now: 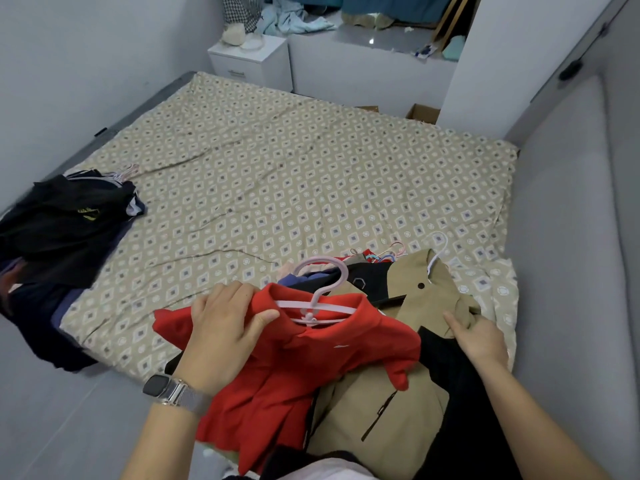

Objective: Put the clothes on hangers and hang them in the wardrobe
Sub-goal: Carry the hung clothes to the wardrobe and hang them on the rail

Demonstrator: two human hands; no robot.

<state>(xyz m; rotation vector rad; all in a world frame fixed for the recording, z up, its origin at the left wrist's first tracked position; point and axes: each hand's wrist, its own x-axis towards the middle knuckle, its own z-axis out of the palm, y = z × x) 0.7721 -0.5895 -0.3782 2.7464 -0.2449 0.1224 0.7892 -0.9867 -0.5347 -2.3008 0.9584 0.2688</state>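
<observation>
Red polo shirt (pixel 304 358), already on its pink hanger (pixel 320 299), lies atop the hangered pile at the bed's (pixel 277 168) near edge, left hand (pixel 225 327) gripping its shoulder, right hand (pixel 479 337) pinching the khaki jacket (pixel 391 410); advise lifting by the hook, collar kept seated.

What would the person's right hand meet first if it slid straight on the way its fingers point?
Probably the tan jacket that the right hand already pinches, toward its collar and white hanger; depth is unclear.
</observation>
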